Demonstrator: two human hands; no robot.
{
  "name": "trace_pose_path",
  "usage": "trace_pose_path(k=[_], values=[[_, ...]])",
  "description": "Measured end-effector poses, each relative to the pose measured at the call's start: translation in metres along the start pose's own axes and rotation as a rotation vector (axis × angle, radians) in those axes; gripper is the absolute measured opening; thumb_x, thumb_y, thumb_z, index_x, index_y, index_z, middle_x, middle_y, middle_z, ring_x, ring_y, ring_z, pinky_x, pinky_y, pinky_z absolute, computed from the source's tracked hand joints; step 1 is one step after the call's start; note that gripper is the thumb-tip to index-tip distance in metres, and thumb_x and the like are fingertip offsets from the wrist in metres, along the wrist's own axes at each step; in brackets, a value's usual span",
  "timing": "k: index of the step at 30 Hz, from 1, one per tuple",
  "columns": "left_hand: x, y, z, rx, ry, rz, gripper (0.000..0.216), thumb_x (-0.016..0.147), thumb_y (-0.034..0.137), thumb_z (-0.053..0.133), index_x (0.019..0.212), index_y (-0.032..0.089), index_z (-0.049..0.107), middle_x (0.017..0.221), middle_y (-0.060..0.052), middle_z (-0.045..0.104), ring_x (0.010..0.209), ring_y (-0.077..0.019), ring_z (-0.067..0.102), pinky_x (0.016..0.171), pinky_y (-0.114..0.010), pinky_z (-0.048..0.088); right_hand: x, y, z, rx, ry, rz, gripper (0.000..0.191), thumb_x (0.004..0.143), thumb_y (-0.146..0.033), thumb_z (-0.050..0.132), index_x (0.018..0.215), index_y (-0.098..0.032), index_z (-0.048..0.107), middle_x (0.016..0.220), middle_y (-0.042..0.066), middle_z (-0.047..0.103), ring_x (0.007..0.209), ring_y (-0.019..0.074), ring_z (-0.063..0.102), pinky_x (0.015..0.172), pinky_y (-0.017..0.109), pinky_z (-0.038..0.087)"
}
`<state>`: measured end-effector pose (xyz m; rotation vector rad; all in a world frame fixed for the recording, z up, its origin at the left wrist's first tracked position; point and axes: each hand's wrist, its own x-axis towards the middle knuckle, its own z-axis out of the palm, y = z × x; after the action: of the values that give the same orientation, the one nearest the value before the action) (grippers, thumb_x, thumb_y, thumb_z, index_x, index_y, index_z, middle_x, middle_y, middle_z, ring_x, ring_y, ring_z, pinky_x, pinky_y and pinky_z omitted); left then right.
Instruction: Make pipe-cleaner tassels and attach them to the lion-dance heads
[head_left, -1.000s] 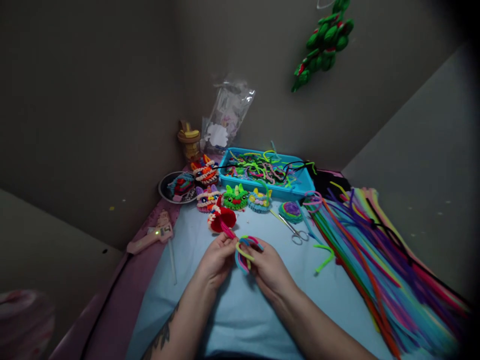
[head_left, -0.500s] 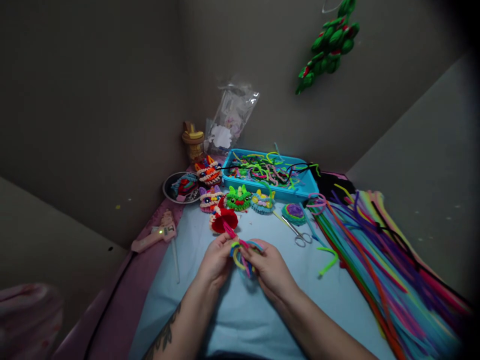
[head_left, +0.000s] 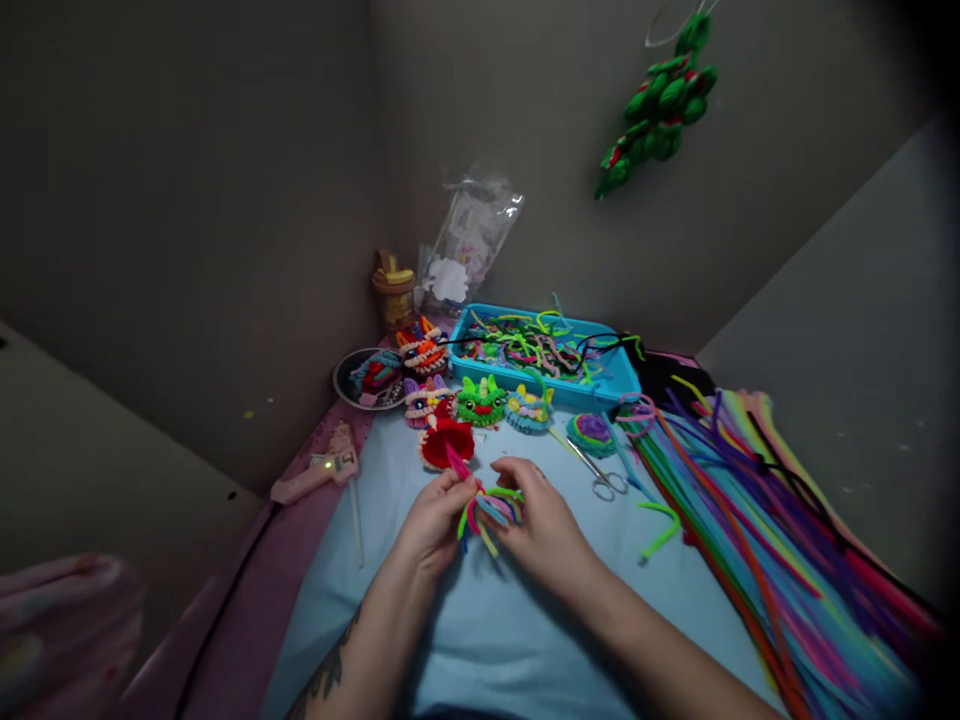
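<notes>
My left hand (head_left: 431, 520) pinches a bundle of colourful pipe cleaners (head_left: 493, 508) near its pink top. Short blue, green, yellow and pink ends fan out below and to the right of the pinch like a tassel. Around the fanned ends curves my right hand (head_left: 541, 520), its fingers apart and not closed on them. Pink strands run up from the bundle into a red pipe-cleaner piece (head_left: 448, 443), whose open underside faces me. Behind it sit small animal-like heads of pipe cleaner: a green one (head_left: 481, 402), a blue one (head_left: 529, 408) and a purple-and-peach one (head_left: 425, 402).
Scissors (head_left: 604, 478) and a purple-and-teal coil (head_left: 591, 434) lie to the right, beside long pipe cleaners (head_left: 780, 560). A blue tray (head_left: 626, 378) of offcuts stands behind. At left are a pink glue gun (head_left: 319, 477), its cord and a metal bowl (head_left: 339, 385).
The right hand has loosened its pinch, and its fingers have spread apart. The looped strands now fan out as separate ends. The left hand still pinches the bundle.
</notes>
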<state>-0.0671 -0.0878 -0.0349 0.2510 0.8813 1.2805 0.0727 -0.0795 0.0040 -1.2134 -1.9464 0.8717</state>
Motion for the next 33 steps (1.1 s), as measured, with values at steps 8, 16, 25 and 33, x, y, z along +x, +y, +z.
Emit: trace_pose_path(k=[8, 16, 25, 33], values=[[-0.001, -0.001, 0.004, -0.084, -0.053, 0.002, 0.039, 0.052, 0.019, 0.088, 0.077, 0.013, 0.059, 0.061, 0.002, 0.061, 0.052, -0.0088, 0.057, 0.054, -0.02, 0.045, -0.014, 0.002, 0.04, 1.18, 0.113, 0.606, 0.042, 0.05, -0.035, 0.087, 0.08, -0.018, 0.063, 0.072, 0.0, 0.065, 0.065, 0.014, 0.059, 0.062, 0.026, 0.046], [-0.002, 0.003, -0.002, -0.102, 0.019, -0.041, 0.022, 0.066, 0.021, 0.079, 0.077, 0.012, 0.062, 0.076, -0.005, 0.067, 0.056, -0.0084, 0.056, 0.05, -0.019, 0.041, -0.011, 0.007, 0.039, 1.105, 0.149, 0.533, 0.033, 0.051, -0.033, 0.087, 0.069, -0.016, 0.065, 0.065, -0.001, 0.063, 0.062, 0.013, 0.056, 0.062, 0.025, 0.045], [0.0, 0.004, 0.001, 0.081, 0.108, 0.055, 0.037, 0.052, 0.028, 0.085, 0.053, 0.011, 0.052, 0.045, 0.005, 0.047, 0.039, -0.0009, 0.035, 0.038, -0.014, 0.02, -0.005, 0.006, -0.001, -0.209, -0.138, -0.29, 0.011, 0.078, -0.008, 0.058, 0.08, -0.017, 0.064, 0.077, 0.007, 0.065, 0.075, 0.0201, 0.056, 0.069, 0.031, 0.044], [0.001, 0.0, 0.001, 0.004, 0.066, -0.012, 0.032, 0.059, 0.025, 0.084, 0.061, 0.011, 0.054, 0.048, 0.005, 0.048, 0.04, -0.0014, 0.038, 0.039, -0.013, 0.028, -0.005, -0.002, -0.004, -0.328, -0.094, -0.326, 0.021, 0.078, -0.008, 0.059, 0.097, -0.018, 0.061, 0.085, 0.008, 0.063, 0.081, 0.0221, 0.057, 0.072, 0.034, 0.047]])
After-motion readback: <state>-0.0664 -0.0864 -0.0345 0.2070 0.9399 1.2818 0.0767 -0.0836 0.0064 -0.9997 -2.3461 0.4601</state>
